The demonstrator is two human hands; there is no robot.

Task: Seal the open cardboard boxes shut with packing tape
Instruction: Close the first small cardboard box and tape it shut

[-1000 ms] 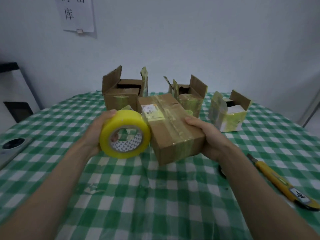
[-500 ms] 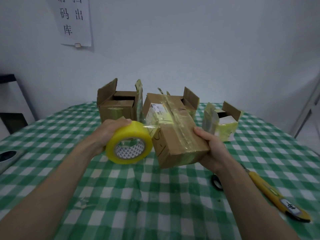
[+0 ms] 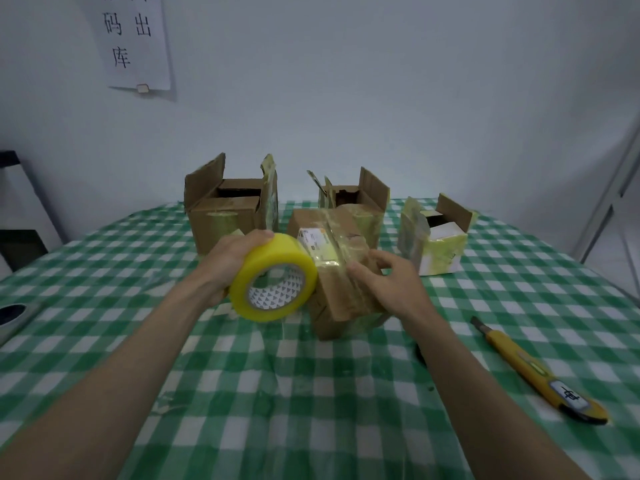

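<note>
Green-and-white checked table (image 3: 311, 393) takes up most of the view, white wall (image 3: 381, 98) behind it with a paper sign (image 3: 135, 39) stuck up top left. Three open boxes sit along the far side: a big one (image 3: 225, 216) on the left with flaps up, a middle one (image 3: 360, 199) and a small yellowish one (image 3: 440, 244) on the right. In front of those, the taped box (image 3: 343, 271) sits on the table at a tilt, with a label on top and clear tape running along it. Left hand (image 3: 232, 258) has its fingers curled over the tape roll (image 3: 273, 278), holding it up right against the box's left side. Right hand (image 3: 391, 278) lies on the box's top near the right edge, fingers loosely spread, thumb on the tape strip, not really gripping anything. Yellow utility knife (image 3: 533, 368) lies on the cloth off to the right, well apart from both hands.
</note>
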